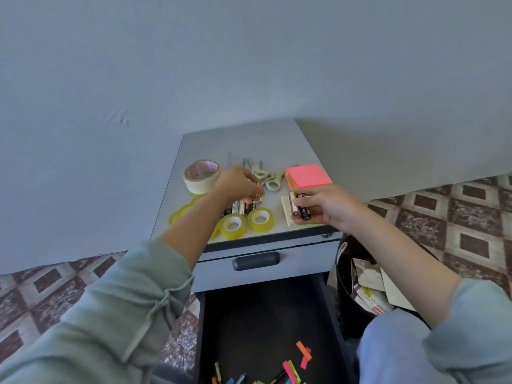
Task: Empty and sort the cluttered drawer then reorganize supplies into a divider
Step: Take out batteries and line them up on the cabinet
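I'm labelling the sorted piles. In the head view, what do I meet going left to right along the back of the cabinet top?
masking tape roll → scissors → pink sticky notes

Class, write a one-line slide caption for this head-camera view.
Left hand over cylindrical batteries beside yellow tape rolls on the grey cabinet top; right hand grips two batteries.
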A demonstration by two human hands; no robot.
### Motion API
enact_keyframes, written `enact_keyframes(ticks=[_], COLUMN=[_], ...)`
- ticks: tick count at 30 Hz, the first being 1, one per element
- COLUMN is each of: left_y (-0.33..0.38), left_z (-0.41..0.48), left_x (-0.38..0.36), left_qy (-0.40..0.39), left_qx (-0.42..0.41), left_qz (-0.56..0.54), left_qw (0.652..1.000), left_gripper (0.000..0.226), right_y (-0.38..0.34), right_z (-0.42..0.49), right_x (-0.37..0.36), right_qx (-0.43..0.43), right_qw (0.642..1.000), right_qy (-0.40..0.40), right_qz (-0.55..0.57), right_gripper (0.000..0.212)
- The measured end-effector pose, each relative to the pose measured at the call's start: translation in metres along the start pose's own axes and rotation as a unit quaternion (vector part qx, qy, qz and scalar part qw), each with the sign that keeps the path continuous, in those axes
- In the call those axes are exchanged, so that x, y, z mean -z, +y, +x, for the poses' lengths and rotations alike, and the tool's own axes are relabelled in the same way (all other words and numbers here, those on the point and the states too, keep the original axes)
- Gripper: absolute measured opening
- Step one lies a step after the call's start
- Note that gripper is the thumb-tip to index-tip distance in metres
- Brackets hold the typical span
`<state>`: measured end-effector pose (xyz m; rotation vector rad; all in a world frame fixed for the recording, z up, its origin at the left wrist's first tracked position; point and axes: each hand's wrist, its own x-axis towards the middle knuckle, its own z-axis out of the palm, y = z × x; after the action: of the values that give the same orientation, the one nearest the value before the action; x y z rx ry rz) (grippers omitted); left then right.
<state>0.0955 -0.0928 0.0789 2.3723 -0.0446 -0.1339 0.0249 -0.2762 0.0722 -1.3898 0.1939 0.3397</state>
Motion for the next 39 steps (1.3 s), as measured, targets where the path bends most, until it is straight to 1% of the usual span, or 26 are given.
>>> enact_keyframes(ticks=[3,5,7,9,12,15,18,20,21,22,24,26,29,30,32,34,38,39], left_y=[0.002,0.001,-0.001,-0.003,-0.007,-0.011,-0.017,-0.023,-0.027,-0.033,-0.052,-0.079,-0.122,-0.131,-0.139,-0.139,-0.143,-0.145], left_z=[0.013,0.019,0.022,0.025,0.027,0.025,0.017,0.006,-0.002,-0.012,-0.031,-0.046,-0.058,-0.059,-0.059,-0.057,-0.057,-0.057], left_x=[-0.008,-0.013,-0.017,-0.019,-0.019,-0.017,-0.009,0.002,0.008,0.013,0.022,0.029,0.032,0.031,0.029,0.028,0.028,0.027], left_qy=[0.01,0.012,0.007,0.008,0.02,0.031,0.058,0.099,0.134,0.178,0.266,0.312,0.3,0.291,0.281,0.277,0.274,0.275], left_qx=[0.0,0.0,0.006,0.013,0.023,0.02,0.003,-0.009,-0.019,-0.032,-0.055,-0.048,-0.011,0.005,0.023,0.027,0.014,0.009], left_qz=[0.092,0.13,0.152,0.169,0.187,0.186,0.149,0.082,0.043,0.003,-0.079,-0.117,-0.138,-0.159,-0.202,-0.215,-0.184,-0.179], left_qw=[0.996,0.991,0.988,0.985,0.982,0.982,0.987,0.992,0.99,0.984,0.959,0.942,0.944,0.943,0.938,0.936,0.944,0.944], left_gripper=[0.019,0.017,0.014,0.016,0.031,0.035,0.031,0.021,0.018,0.017,0.019,0.027,0.047,0.05,0.048,0.046,0.044,0.044], right_y=[-0.004,-0.004,-0.002,0.0,0.003,0.004,0.002,-0.001,-0.002,-0.004,-0.007,-0.012,-0.019,-0.022,-0.024,-0.024,-0.021,-0.02], right_z=[0.004,0.005,0.007,0.009,0.012,0.014,0.017,0.02,0.022,0.024,0.027,0.03,0.039,0.044,0.053,0.064,0.08,0.083], right_x=[0.009,0.014,0.018,0.02,0.02,0.015,0.009,0.005,0.003,0.001,-0.004,-0.01,-0.025,-0.031,-0.044,-0.055,-0.071,-0.074], right_qx=[0.009,0.009,0.008,0.007,0.002,0.003,0.008,0.014,0.018,0.021,0.026,0.028,0.029,0.033,0.036,0.026,-0.018,-0.022], right_qw=[1.0,1.0,1.0,1.0,1.0,1.0,0.999,0.998,0.997,0.996,0.994,0.989,0.979,0.974,0.956,0.927,0.882,0.872], right_qy=[0.007,0.008,0.006,0.005,0.006,0.005,0.012,0.02,0.022,0.024,0.026,0.029,0.033,0.034,0.047,0.064,0.08,0.087], right_qz=[-0.01,-0.009,-0.002,-0.001,-0.01,-0.027,-0.042,-0.057,-0.068,-0.079,-0.103,-0.142,-0.199,-0.222,-0.289,-0.369,-0.464,-0.481], right_gripper=[0.018,0.019,0.021,0.024,0.026,0.023,0.019,0.021,0.023,0.025,0.027,0.028,0.028,0.028,0.027,0.027,0.008,0.012])
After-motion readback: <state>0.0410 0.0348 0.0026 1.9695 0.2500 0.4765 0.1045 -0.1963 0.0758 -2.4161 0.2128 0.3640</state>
